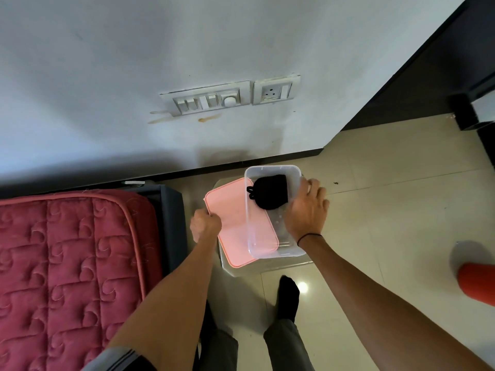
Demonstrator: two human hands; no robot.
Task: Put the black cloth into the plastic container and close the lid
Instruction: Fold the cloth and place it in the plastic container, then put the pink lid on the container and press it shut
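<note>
The black cloth (269,192), folded, lies inside the clear plastic container (270,171) at its far end. My right hand (308,210) grips the container's right wall and holds it above a pale stool top. The pink lid (233,218) lies flat beneath and to the left of the container, partly seen through its clear floor. My left hand (205,224) is closed on the lid's left edge. The container's top is uncovered.
A pale stool (241,266) stands under the lid and container on the tiled floor. A red quilted mattress (67,263) fills the left. A wall with switch plates (211,99) is behind. An orange object (476,282) sits at the right. My socked foot (288,295) is below.
</note>
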